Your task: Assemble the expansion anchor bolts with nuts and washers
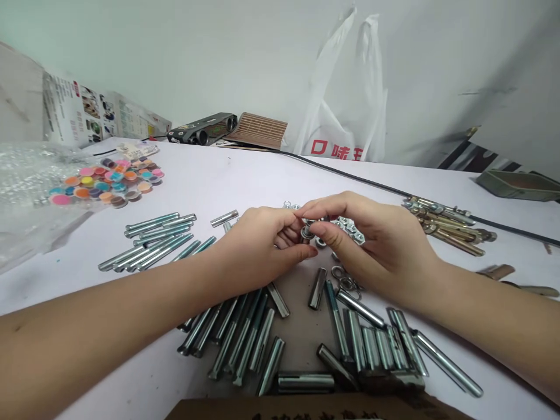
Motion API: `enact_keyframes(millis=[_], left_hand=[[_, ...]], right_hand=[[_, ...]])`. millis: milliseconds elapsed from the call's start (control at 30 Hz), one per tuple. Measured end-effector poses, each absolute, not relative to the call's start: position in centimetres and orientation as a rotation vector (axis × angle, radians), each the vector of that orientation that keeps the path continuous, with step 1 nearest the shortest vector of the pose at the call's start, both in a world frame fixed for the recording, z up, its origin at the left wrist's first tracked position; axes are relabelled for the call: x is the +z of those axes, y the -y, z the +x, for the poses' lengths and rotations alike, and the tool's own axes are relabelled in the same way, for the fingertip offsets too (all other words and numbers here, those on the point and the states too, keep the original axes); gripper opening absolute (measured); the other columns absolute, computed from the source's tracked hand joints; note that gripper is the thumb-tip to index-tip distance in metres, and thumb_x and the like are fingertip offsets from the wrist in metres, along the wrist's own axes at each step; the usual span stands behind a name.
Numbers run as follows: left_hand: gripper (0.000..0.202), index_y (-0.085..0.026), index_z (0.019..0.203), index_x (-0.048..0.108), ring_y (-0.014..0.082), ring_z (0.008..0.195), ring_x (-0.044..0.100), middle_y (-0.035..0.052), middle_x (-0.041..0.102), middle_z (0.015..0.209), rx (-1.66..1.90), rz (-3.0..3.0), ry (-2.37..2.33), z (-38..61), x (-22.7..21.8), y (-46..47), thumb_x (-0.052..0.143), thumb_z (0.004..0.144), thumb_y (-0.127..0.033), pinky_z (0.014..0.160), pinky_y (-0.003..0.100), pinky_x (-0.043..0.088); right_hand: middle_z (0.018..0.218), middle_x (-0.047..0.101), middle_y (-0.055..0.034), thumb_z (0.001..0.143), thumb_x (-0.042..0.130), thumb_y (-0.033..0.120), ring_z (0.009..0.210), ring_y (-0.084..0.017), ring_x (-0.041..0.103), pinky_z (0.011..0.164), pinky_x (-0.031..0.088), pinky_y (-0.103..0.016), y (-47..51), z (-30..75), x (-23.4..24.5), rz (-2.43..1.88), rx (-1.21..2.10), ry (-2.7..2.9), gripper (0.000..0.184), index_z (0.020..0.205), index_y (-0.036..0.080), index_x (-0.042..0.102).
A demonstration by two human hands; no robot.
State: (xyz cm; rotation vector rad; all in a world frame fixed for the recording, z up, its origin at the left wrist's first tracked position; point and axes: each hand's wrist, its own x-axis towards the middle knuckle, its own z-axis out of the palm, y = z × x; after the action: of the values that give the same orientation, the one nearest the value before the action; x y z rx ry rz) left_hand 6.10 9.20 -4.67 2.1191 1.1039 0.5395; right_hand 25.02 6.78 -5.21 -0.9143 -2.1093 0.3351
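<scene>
My left hand (258,248) is closed around the end of a bolt (306,233) at the middle of the white table (219,181). My right hand (371,245) meets it from the right, fingers pinched on a small washer or nut at the bolt's tip. Under and in front of both hands lie several silver sleeves and bolts (306,344). A small heap of nuts and washers (350,228) sits just behind my right fingers.
Another row of silver bolts (151,239) lies at the left. Assembled yellowish anchor bolts (446,224) are stacked at the right. Coloured round discs (107,181) and a clear bag (26,192) sit far left. A white plastic bag (345,111) and black cable (394,188) are behind.
</scene>
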Motion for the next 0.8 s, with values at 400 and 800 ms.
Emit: enact_keyframes(millis=[400,800], left_hand=[[0.013,-0.019,0.084,0.068,0.0101,0.071,0.056,-0.0040,0.069,0.078,0.516,2.155,-1.047,6.2,-4.2,-9.1,0.060,0.080,-0.029,0.065,0.022,0.042],[0.014,-0.015,0.076,0.061,0.0064,0.062,0.049,-0.0048,0.061,0.068,0.536,2.298,-1.047,6.1,-4.5,-9.1,0.057,0.080,-0.027,0.056,0.020,0.036]], right_hand=[[0.089,0.065,-0.0034,0.084,0.068,0.022,0.086,-0.014,0.061,0.078,0.050,-0.029,-7.8,25.0,-5.6,-0.748,0.443,2.047,0.021,0.104,0.026,0.073],[0.091,0.064,-0.0049,0.086,0.065,0.019,0.087,-0.016,0.061,0.077,0.051,-0.033,-7.3,25.0,-6.1,-0.693,0.413,2.102,0.031,0.116,0.026,0.069]])
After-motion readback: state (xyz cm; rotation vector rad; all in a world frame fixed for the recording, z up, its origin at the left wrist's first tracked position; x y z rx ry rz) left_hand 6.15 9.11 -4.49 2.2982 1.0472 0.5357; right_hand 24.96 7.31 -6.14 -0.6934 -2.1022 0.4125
